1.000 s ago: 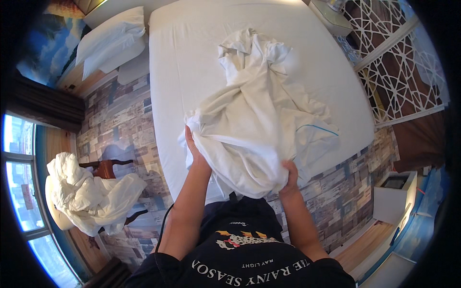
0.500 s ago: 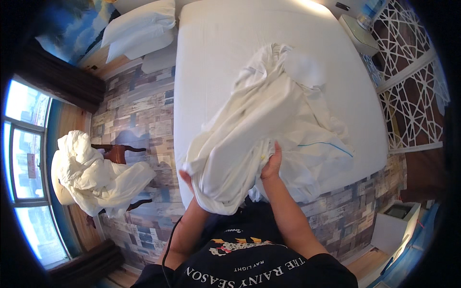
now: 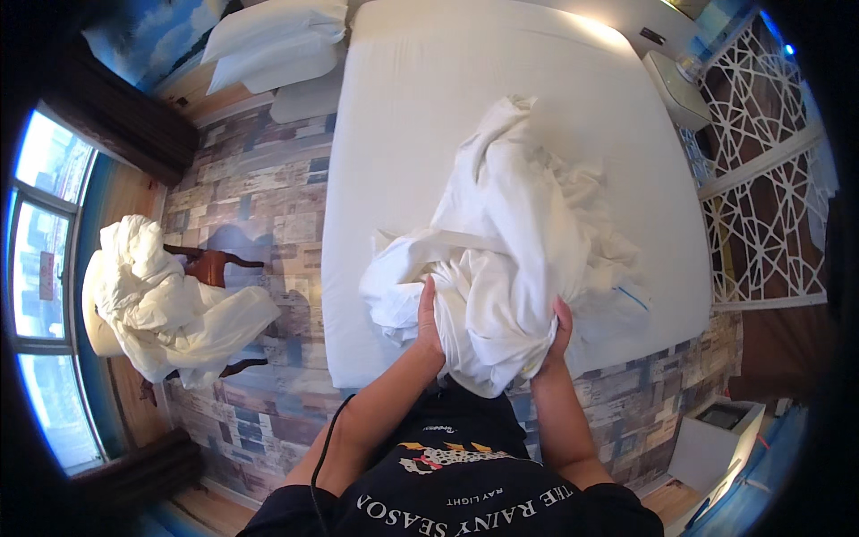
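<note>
Both hands grip one bundle: the left hand (image 3: 429, 324) is closed into the folds of a crumpled white sheet (image 3: 510, 242), and the right hand (image 3: 556, 336) clamps a bunched corner of the same cloth at its lower right edge. That sheet lies heaped on the near half of a white mattress (image 3: 420, 107), its lower folds spilling over the edge toward the person, while pillows (image 3: 268, 40) lie on the patterned floor (image 3: 250, 188) and a chair (image 3: 210, 268) beside the window (image 3: 40, 268) carries more white bedding (image 3: 161, 300).

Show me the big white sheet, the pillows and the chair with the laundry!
White sheet (image 3: 528, 242), head view, middle of the crumpled heap.
Pillows (image 3: 273, 40), head view, top pillow's face.
Chair (image 3: 210, 266), head view, brown wooden arm.
</note>
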`<move>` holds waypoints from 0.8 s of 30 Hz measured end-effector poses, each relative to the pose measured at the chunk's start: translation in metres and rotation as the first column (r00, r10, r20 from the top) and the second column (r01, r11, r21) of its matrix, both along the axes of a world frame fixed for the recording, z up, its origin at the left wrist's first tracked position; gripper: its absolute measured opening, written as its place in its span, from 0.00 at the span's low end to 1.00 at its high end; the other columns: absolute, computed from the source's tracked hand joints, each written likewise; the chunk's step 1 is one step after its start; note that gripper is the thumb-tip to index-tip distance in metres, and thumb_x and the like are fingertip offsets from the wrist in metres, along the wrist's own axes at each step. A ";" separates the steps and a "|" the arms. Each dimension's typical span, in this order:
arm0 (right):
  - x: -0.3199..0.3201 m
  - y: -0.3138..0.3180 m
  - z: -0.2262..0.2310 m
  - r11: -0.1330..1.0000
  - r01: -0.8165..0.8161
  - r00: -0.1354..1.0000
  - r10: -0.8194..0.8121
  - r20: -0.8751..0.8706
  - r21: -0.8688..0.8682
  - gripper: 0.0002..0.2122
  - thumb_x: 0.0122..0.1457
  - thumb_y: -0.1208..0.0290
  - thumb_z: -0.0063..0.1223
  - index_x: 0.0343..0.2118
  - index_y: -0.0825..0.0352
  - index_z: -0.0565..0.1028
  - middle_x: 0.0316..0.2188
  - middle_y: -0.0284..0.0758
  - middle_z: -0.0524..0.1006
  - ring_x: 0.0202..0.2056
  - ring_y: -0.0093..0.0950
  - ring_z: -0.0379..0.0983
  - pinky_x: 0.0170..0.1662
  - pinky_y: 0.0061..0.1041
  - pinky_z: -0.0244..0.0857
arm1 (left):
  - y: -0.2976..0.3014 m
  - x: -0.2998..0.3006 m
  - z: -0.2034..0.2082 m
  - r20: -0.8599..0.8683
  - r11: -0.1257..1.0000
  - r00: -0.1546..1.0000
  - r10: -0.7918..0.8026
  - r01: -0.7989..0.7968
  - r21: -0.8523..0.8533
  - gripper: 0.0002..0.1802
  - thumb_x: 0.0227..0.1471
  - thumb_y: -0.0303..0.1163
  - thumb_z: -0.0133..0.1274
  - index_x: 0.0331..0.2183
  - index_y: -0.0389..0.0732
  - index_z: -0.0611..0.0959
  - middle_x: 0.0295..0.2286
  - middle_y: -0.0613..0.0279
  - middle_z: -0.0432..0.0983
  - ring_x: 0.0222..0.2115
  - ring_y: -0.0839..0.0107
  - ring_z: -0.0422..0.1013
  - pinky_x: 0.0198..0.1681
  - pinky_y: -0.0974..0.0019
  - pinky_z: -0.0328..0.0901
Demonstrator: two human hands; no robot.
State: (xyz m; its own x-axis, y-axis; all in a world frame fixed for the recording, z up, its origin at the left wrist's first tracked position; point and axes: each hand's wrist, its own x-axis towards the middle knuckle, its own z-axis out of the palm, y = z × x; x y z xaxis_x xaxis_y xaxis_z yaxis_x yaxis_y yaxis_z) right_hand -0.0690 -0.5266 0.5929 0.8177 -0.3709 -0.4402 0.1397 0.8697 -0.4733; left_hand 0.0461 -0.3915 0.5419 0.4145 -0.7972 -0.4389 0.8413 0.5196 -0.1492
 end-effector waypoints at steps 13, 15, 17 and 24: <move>-0.059 -0.012 -0.081 0.976 0.050 0.997 -0.035 -0.070 0.213 0.31 0.53 0.54 0.48 0.57 0.68 0.61 0.55 0.46 0.65 0.54 0.42 0.64 0.56 0.43 0.59 | -0.005 0.003 0.049 0.179 0.997 0.981 -0.070 0.066 0.024 0.43 0.50 0.65 0.39 0.58 0.45 0.63 0.56 0.52 0.60 0.54 0.50 0.60 0.59 0.48 0.52; -0.036 -0.002 -0.093 0.980 0.051 0.998 -0.046 -0.031 0.194 0.29 0.56 0.50 0.47 0.55 0.66 0.64 0.52 0.43 0.68 0.51 0.40 0.66 0.54 0.41 0.62 | 0.027 -0.017 0.059 0.206 0.999 0.977 -0.047 0.051 -0.016 0.45 0.50 0.66 0.38 0.60 0.45 0.60 0.57 0.51 0.57 0.55 0.50 0.59 0.59 0.47 0.52; -0.005 0.005 -0.093 0.977 0.084 0.995 -0.074 -0.059 0.195 0.29 0.57 0.47 0.47 0.54 0.65 0.65 0.49 0.41 0.71 0.49 0.39 0.67 0.53 0.40 0.63 | 0.048 -0.024 0.057 0.196 0.998 0.979 -0.058 0.057 0.013 0.46 0.49 0.66 0.39 0.61 0.45 0.57 0.58 0.50 0.55 0.55 0.49 0.58 0.60 0.46 0.51; 0.067 -0.011 -0.045 0.962 0.146 0.969 -0.186 0.164 0.230 0.34 0.55 0.38 0.42 0.57 0.60 0.62 0.52 0.38 0.68 0.51 0.37 0.64 0.56 0.39 0.57 | 0.078 -0.029 0.054 0.375 0.998 0.927 -0.007 -0.018 0.064 0.45 0.50 0.61 0.43 0.61 0.44 0.56 0.57 0.48 0.57 0.55 0.48 0.58 0.59 0.46 0.53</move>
